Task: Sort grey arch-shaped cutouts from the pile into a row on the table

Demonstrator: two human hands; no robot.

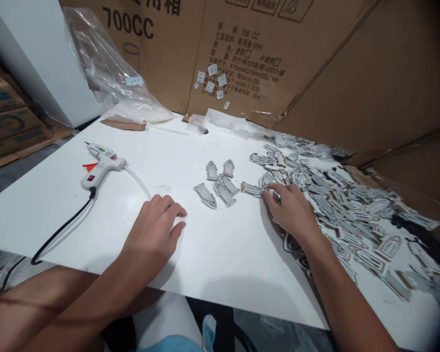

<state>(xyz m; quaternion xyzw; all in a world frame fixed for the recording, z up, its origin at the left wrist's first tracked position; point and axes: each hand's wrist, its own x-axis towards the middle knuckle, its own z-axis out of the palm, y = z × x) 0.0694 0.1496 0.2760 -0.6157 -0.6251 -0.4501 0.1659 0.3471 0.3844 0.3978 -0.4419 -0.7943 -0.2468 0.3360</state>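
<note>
Several flat grey-and-white cut-out pieces with pointed ends lie in a small group at the middle of the white table. To their right, my right hand has its thumb and fingers pinched on one such piece at the left edge of a large pile. My left hand rests on the table left of the small group, fingers slightly curled and apart, holding nothing. A white glue gun with an orange trigger lies farther left, a glue stick in its back end.
The glue gun's black cable runs over the table's front edge. Large cardboard boxes stand behind the white table. Clear plastic bags lean at the back left, and more plastic wrap lies along the back edge.
</note>
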